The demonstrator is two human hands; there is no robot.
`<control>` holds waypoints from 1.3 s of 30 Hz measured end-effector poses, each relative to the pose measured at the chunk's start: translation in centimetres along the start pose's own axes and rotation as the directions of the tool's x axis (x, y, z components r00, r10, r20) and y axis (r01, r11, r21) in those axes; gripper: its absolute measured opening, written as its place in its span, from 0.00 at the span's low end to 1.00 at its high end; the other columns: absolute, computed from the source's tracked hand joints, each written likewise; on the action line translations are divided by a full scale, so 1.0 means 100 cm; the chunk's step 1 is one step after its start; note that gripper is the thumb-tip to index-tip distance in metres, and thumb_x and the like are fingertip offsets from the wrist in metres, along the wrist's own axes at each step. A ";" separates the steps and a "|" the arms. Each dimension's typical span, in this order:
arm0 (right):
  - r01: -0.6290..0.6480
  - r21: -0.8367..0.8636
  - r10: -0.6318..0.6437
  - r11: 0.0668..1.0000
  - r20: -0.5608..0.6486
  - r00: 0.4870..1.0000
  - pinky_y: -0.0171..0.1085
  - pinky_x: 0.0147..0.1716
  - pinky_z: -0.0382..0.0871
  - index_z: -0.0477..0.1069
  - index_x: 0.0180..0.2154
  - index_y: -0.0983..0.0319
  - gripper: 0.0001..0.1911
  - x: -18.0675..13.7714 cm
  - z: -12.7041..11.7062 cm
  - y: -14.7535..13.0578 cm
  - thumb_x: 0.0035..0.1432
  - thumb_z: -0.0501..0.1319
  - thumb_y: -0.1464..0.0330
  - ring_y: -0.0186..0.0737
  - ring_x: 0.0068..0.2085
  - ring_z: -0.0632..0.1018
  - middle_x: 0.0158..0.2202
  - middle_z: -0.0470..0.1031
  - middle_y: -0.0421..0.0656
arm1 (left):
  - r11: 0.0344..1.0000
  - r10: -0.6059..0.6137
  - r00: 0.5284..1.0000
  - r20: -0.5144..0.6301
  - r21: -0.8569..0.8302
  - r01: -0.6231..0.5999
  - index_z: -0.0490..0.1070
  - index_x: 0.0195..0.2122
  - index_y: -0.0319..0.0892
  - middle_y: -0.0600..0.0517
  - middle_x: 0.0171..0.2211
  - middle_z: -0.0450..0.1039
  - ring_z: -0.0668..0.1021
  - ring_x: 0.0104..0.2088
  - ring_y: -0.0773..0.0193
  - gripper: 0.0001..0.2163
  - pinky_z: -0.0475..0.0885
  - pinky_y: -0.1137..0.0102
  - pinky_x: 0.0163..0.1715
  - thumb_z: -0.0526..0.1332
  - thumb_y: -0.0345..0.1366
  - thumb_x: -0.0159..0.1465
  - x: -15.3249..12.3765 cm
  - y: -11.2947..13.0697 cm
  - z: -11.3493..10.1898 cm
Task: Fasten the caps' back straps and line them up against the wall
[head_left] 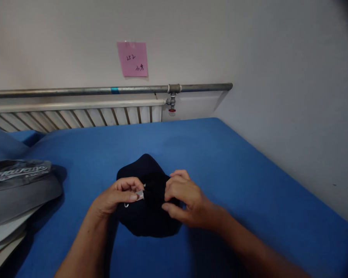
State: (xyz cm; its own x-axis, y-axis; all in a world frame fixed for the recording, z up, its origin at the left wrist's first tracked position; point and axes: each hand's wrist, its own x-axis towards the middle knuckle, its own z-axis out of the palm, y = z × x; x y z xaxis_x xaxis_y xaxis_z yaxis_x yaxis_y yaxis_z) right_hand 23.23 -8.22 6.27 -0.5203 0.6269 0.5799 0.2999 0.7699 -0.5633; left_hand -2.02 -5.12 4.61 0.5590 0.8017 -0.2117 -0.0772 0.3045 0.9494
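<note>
Blue cover (214, 166) is spreading beneath the work; a stack of caps (23, 197) is sitting at your left. The dark cap (150, 224) is lying on the cover before you, between your hands. Your right hand (185, 199) is curling half-closed against its side (gripping fabric or not, cannot tell). Your left hand (120, 194) is pinching a small silvery clasp (140, 194) between thumb and fingers.

This is a plain indoor room, whether home or workplace cannot be told: a white ribbed radiator (145, 114) and a grey metal pipe (81, 91) with a red-handled valve (173, 103) line the pale wall (249, 46), which bears a square pink handwritten paper note (133, 61).
</note>
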 end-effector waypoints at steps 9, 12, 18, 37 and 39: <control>-0.403 0.207 0.354 0.892 0.235 0.905 0.37 0.38 0.65 0.72 0.33 0.60 0.08 -0.004 -0.008 0.012 0.52 0.66 0.63 0.38 0.37 0.71 0.31 0.72 0.40 | 0.995 0.043 0.993 0.111 -0.096 -0.032 0.77 0.31 0.38 0.55 0.20 0.66 0.64 0.19 0.74 0.11 0.57 0.79 0.19 0.70 0.38 0.49 -0.002 -0.005 -0.003; -0.438 0.181 0.339 0.881 0.406 0.849 0.35 0.37 0.65 0.74 0.38 0.60 0.12 -0.003 -0.007 0.010 0.50 0.68 0.66 0.37 0.37 0.72 0.34 0.73 0.40 | 1.000 0.017 0.989 0.147 -0.027 -0.013 0.77 0.34 0.39 0.55 0.23 0.68 0.66 0.21 0.73 0.15 0.59 0.78 0.21 0.71 0.39 0.46 0.000 -0.003 -0.006; -0.632 0.348 0.439 0.693 0.492 0.752 0.32 0.29 0.61 0.72 0.32 0.63 0.06 -0.001 -0.007 0.011 0.56 0.62 0.66 0.31 0.29 0.69 0.28 0.69 0.37 | 0.970 -0.140 0.960 0.241 0.229 0.084 0.72 0.26 0.39 0.58 0.22 0.64 0.64 0.23 0.72 0.10 0.59 0.77 0.24 0.71 0.35 0.46 0.001 0.003 -0.006; -0.607 0.508 0.737 0.611 -0.087 0.670 0.35 0.27 0.65 0.71 0.29 0.62 0.21 -0.004 -0.001 0.060 0.59 0.53 0.52 0.35 0.28 0.72 0.27 0.72 0.42 | 0.947 0.296 0.785 -0.544 0.060 -0.315 0.68 0.24 0.40 0.56 0.21 0.67 0.65 0.19 0.72 0.14 0.64 0.74 0.21 0.65 0.45 0.57 0.019 -0.002 -0.003; -0.621 0.481 0.750 0.619 -0.127 0.649 0.36 0.26 0.64 0.70 0.28 0.61 0.26 -0.002 0.000 0.069 0.58 0.50 0.47 0.37 0.27 0.72 0.26 0.71 0.43 | 0.924 0.342 0.646 -0.682 0.117 -0.365 0.67 0.23 0.40 0.57 0.19 0.65 0.61 0.16 0.73 0.15 0.59 0.76 0.17 0.64 0.46 0.57 0.022 -0.002 -0.005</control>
State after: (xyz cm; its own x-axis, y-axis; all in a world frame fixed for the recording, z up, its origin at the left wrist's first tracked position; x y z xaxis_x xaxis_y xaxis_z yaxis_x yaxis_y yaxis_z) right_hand 25.41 -3.06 2.30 -0.0116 0.9995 0.0289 0.1238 0.0302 -0.9918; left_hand -1.17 -3.17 3.81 -0.2282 0.9732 0.0292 -0.1792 -0.0715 0.9812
